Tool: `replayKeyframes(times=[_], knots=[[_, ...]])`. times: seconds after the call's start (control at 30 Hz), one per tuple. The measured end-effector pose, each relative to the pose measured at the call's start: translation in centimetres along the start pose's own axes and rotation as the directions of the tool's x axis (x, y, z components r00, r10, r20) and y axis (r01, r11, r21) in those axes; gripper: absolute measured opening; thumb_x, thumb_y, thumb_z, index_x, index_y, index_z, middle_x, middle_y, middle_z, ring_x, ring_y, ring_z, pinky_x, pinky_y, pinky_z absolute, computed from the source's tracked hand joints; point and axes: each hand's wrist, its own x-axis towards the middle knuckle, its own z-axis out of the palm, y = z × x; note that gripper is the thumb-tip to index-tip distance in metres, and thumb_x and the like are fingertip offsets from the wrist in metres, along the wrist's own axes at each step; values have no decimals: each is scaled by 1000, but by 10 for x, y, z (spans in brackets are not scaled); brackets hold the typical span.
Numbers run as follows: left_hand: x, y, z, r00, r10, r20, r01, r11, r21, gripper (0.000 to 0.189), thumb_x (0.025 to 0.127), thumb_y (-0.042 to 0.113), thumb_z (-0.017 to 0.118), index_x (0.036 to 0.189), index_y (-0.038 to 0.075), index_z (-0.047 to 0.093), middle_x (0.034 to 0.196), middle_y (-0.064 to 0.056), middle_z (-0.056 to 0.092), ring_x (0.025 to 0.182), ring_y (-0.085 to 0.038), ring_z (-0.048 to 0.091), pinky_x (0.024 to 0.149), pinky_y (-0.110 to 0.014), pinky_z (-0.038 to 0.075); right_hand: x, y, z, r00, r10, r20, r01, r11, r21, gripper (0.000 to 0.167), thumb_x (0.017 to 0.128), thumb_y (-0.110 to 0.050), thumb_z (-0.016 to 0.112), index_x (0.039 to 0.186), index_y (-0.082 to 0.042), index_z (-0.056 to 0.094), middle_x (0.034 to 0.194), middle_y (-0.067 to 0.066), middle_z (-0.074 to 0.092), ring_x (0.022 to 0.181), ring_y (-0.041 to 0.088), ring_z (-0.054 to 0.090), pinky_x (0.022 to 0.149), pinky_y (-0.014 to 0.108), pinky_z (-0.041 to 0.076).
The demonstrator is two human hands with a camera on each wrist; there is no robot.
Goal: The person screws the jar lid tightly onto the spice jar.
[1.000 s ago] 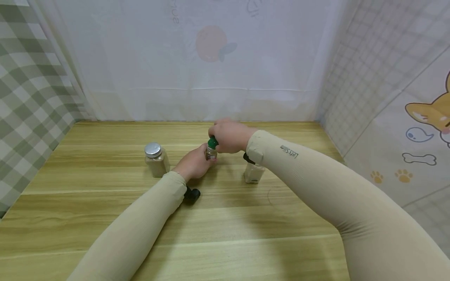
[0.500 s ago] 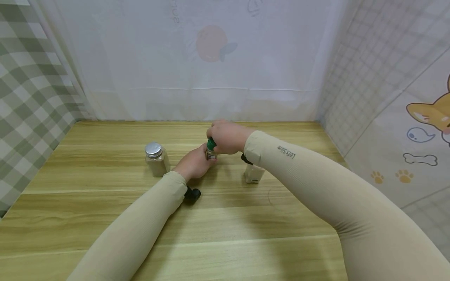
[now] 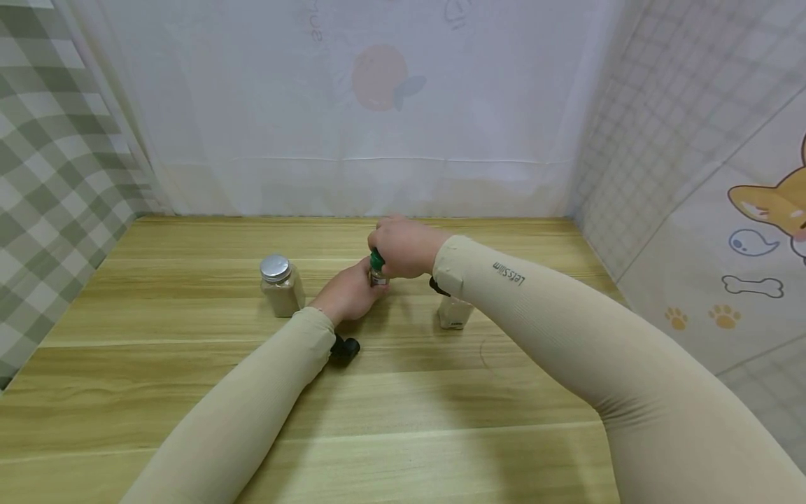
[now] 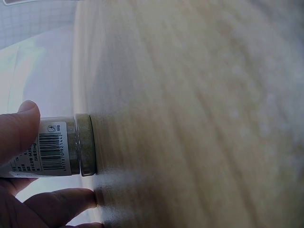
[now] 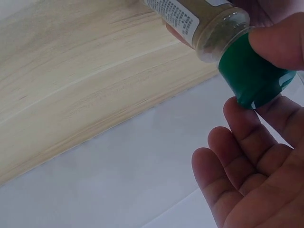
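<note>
A small clear spice bottle (image 4: 52, 147) with a white barcode label stands on the wooden table, brownish powder inside. My left hand (image 3: 348, 292) grips its body, thumb along one side and fingers round the other. On its top is a green cap (image 5: 251, 71), which my right hand (image 3: 408, 246) pinches between thumb and fingertips; the remaining fingers are bent beside it. In the head view the hands hide most of the bottle. Left of my left hand is a square jar (image 3: 283, 292) with a silver lid. Another clear jar (image 3: 455, 312) of pale contents is partly under my right forearm.
The wooden table (image 3: 403, 399) ends at a pale curtain (image 3: 252, 126) behind the hands. A green checked cloth (image 3: 57, 175) hangs at the left, and a printed cloth (image 3: 680, 210) at the right. A black strap piece (image 3: 343, 348) shows below the left wrist.
My right hand has shifted slightly left with its grip at the green cap, and the right forearm has followed. The left hand and the two jars stay in place.
</note>
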Motion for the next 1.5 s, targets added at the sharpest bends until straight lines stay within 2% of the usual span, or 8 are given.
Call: replayKeyframes(times=[0.47,0.73,0.87,1.03,1.1,1.23,1.33,1.5], knots=[[3,-2,1,1000,30,-8,-30,999,31,50,108,38,60,151,16,45,149,-10,60,139,-31,58,116,-52,45,1,-3,1,1000,-13,8,14,1000,-23,15,104,-19,64,115,-9,70,112,6,66,105,24,55,100,38,44],[3,-3,1,999,32,-11,-31,999,26,47,108,39,61,148,17,47,147,-9,61,138,-30,58,116,-51,46,4,-3,1,999,4,34,-4,1000,-23,21,103,-24,69,117,-8,69,113,6,66,107,23,54,101,38,44],[4,-3,1,999,30,-9,-30,999,16,50,108,39,61,150,19,46,149,-8,60,140,-30,56,117,-51,45,3,-2,1,999,15,41,-16,1000,18,22,103,-25,68,118,-8,69,112,6,66,106,23,53,98,37,45],[4,-5,1,1000,20,3,-20,1000,7,47,108,40,60,148,19,46,152,-8,58,144,-31,54,119,-52,43,0,3,3,1000,5,12,-6,992,124,26,102,-23,69,122,-6,69,115,7,67,103,22,54,91,35,48],[4,-6,1,1000,16,8,-16,1000,9,46,108,40,60,146,18,46,152,-9,58,144,-32,53,119,-52,43,0,7,5,1000,-8,-1,8,985,170,33,101,-22,71,129,-5,67,124,10,68,108,23,57,93,35,50],[4,-5,2,1000,13,4,-13,1000,11,52,108,39,60,151,16,43,154,-11,57,145,-33,53,119,-54,42,0,16,8,1000,-19,-9,21,975,220,46,98,-19,74,141,-8,63,141,11,64,127,26,59,105,39,52],[3,-4,2,1000,0,-3,0,1000,3,52,108,39,61,152,16,43,152,-12,59,143,-33,55,119,-54,43,0,20,8,1000,-19,-5,20,975,221,42,99,-19,74,140,-11,65,139,8,65,131,26,58,109,42,50],[2,-3,2,1000,-7,-10,7,1000,-1,50,108,38,62,150,17,45,149,-11,61,141,-33,56,118,-54,44,-1,19,7,1000,-14,1,13,973,230,33,100,-21,73,132,-11,70,130,8,68,122,26,60,106,42,52]])
